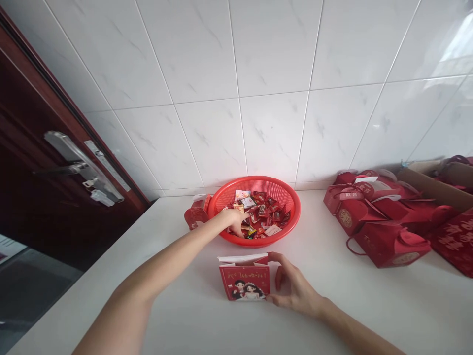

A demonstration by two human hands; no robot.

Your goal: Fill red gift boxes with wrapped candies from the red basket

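Observation:
My left hand (233, 220) reaches into a red plastic basket (294, 217) of wrapped candies (261, 212). Its thumb and forefinger are apart among the candies at the near left side; the other fingers are partly hidden. In front of the basket stands a small red paper candy box (246, 282) with an open top and a cartoon wedding couple on its face. My right hand (293, 286) grips the box's right side, fingers at the upper edge and thumb near the bottom corner. The inside of the box can barely be seen.
Several folded red gift boxes (388, 241) with handles are piled at the right, beside a cardboard carton (424, 183). Another red box (197, 213) touches the basket's left side. A tiled wall (273, 138) backs the white table (177, 315); a dark door (33, 123) is at left.

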